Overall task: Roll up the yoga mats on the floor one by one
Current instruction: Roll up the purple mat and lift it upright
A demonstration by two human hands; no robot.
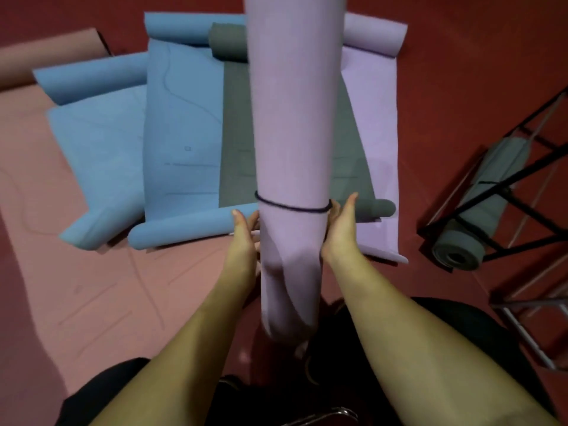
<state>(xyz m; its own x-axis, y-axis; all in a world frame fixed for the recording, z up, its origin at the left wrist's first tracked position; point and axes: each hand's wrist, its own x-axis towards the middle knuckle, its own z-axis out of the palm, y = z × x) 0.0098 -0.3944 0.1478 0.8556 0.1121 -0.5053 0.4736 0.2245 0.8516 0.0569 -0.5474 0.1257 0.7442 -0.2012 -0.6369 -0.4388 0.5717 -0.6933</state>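
Two hands flank a rolled lilac mat (292,124) that stands on end between the person's knees, its top running out of the upper edge of the view. The left hand (244,238) lies flat against the roll's left side with fingers straight, and the right hand (339,229) mirrors it on the right, fingers likewise extended; both press the roll just below a thin dark band (292,206) looped around it. Neither hand curls round anything. Behind the roll several mats lie overlapping on the red floor (461,72): a flat lilac mat (378,118) with its far end curled, a grey mat (236,133) on top of it with curls at both ends, a blue mat (181,124) beside that, a second blue mat (98,149) further left, and a pink mat (61,272) beneath them, spreading toward the left edge. At the right, a rolled grey mat (479,204) lies in a black metal rack (522,167), well apart from the hands. Bare floor shows between the lilac mat's right edge and the rack.
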